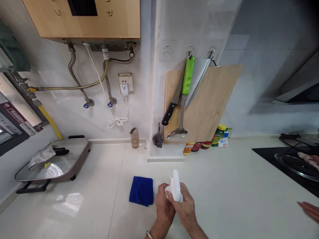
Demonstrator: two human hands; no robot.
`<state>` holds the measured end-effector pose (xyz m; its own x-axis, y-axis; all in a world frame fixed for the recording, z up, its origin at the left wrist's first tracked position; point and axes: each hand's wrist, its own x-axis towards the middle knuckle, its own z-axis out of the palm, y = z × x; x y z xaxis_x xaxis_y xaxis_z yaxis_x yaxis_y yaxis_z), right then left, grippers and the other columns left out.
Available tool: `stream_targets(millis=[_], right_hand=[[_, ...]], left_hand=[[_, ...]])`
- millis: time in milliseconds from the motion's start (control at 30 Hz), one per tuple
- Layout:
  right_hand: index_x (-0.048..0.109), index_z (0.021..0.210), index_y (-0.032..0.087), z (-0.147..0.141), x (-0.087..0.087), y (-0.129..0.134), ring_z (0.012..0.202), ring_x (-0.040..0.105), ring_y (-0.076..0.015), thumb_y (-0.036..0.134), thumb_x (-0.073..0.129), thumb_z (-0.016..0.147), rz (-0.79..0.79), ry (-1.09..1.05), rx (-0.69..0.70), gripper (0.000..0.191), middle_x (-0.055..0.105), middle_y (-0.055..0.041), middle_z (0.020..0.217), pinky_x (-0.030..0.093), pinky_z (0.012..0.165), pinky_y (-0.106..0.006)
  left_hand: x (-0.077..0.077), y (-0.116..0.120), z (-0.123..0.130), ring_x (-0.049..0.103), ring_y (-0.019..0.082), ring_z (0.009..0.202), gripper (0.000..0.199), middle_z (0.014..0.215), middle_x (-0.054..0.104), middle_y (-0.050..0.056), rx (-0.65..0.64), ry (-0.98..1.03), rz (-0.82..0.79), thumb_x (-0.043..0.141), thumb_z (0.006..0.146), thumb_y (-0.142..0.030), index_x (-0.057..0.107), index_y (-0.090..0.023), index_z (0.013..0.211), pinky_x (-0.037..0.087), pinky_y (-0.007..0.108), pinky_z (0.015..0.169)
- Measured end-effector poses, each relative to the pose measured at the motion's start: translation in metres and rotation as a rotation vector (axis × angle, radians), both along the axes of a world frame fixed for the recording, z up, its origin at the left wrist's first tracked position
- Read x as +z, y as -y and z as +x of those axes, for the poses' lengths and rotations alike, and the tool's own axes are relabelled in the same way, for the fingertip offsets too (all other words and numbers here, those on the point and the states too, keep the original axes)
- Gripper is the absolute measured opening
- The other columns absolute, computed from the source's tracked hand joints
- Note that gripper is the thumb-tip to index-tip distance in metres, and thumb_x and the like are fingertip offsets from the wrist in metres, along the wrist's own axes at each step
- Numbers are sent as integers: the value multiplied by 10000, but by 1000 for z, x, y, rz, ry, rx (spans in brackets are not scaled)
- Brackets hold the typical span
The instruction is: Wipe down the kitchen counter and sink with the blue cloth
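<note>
Both of my hands are closed around a white spray bottle (176,186) over the counter. My left hand (164,204) wraps its lower part, which the fingers hide. My right hand (185,207) grips it from the other side, thumb across the front just under the white spray head. A folded dark blue cloth (141,191) lies flat on the counter, a little to the left of my left hand and apart from it.
An electric pan with a glass lid (53,162) stands at the left. A cutting board (206,106), knives and a green-handled ladle (185,96) hang ahead, with several jars below. Another person's hand (309,209) rests at the right edge, near a black stove (269,156) with a lidded pan.
</note>
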<state>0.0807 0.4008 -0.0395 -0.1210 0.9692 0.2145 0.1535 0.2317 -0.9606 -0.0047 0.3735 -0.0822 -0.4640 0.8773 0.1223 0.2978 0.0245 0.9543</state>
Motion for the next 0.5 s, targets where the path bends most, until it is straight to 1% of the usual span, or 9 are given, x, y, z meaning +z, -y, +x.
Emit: stream_targets(millis=[67,133,167,200,267,333,400,433,500], right_hand=[[707,1101,233,12,9,-8,1120,629,-284,551,681,810,-60,-10,268,431,697,-97,1134,486,1069,-454],[674,1233,242,24,19,-17,1237,588,-291,555,642,847,-114,1,563,499,676,-101,1256,413,1151,-472],[651,1283,247,28,23,-20,1291,555,-293,550,638,853,-119,19,641,526,647,-102,1323,373,1183,-483],[634,1312,252,29,25,-22,1332,523,-295,540,650,848,-104,42,654,547,615,-102,1380,343,1202,-492],[643,1298,256,24,23,-19,1344,513,-300,516,704,810,-38,87,527,556,591,-104,1413,341,1205,-504],[694,1203,241,15,15,-13,1258,582,-309,521,741,770,4,98,317,518,650,-114,1326,405,1163,-516],[729,1108,221,7,8,-8,1162,642,-315,550,752,746,-19,80,156,490,710,-118,1208,455,1120,-524],[736,1087,215,6,6,-7,1142,654,-318,562,751,744,-50,69,123,488,725,-118,1177,472,1104,-523],[736,1098,212,6,8,-6,1169,647,-323,564,746,757,-113,41,137,490,732,-114,1177,498,1084,-510]], left_hand=[[1,-1,-1,647,251,977,363,1077,661,102,-2,-31,-26,615,817,-341,538,-186,1136,519,424,870],[1,-2,-3,657,258,980,404,1070,669,103,-9,-53,-32,662,768,-318,539,-181,1128,528,424,872],[2,-1,-4,661,259,975,402,1064,673,104,-13,-57,-20,665,758,-304,544,-179,1120,533,421,866],[2,-1,-4,665,258,974,389,1062,676,104,-17,-60,-2,654,759,-290,549,-178,1117,537,417,862],[3,0,-3,671,249,974,365,1067,686,101,-23,-57,37,613,783,-265,553,-182,1133,545,408,855],[4,0,-3,678,244,951,333,1053,699,97,-17,-58,59,583,801,-254,559,-188,1127,553,408,835],[4,0,-2,685,251,934,310,1037,710,99,5,-69,65,592,798,-264,570,-189,1098,561,415,816],[3,-1,-1,690,257,929,312,1032,715,102,12,-78,64,609,788,-273,574,-188,1086,564,417,805],[0,-3,-1,698,265,925,341,1035,721,105,18,-101,64,644,768,-291,578,-188,1086,569,415,793]])
